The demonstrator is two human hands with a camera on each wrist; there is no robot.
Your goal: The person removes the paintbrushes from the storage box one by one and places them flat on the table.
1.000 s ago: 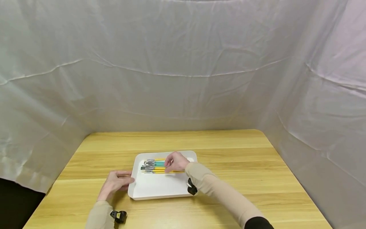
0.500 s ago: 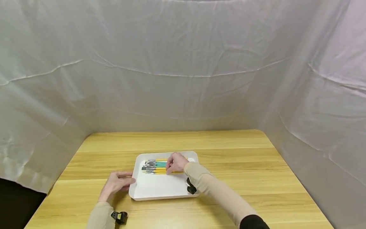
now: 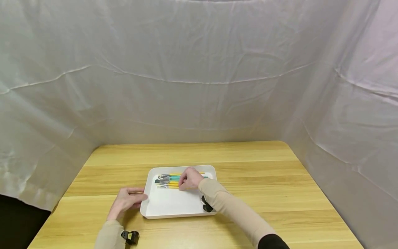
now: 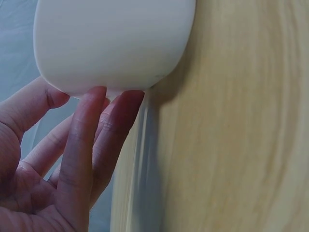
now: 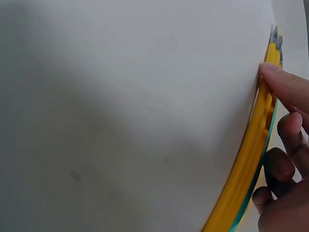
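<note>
A white tray [image 3: 174, 204] lies on a wooden table [image 3: 248, 180]. Several paintbrushes [image 3: 166, 181] with yellow and teal handles lie side by side in its far half, bristles pointing left. My right hand [image 3: 189, 179] sits over their handles. In the right wrist view the right hand [image 5: 282, 145] has its thumb against the yellow handles [image 5: 246, 169] and its fingers curled on the other side, above the tray floor [image 5: 135, 111]. My left hand [image 3: 127, 200] rests on the table with straight fingers [image 4: 116, 121] touching the tray's left wall [image 4: 111, 43].
White cloth [image 3: 199, 76] hangs around the table at the back and on both sides. A black wrist camera [image 3: 130, 236] sits on my left sleeve and another [image 3: 206, 204] under my right forearm. Bare wood [image 4: 231, 145] surrounds the tray.
My right hand has slid a little toward me along the brush handles, and handle ends now show to its right. The left hand stays at the tray's left edge.
</note>
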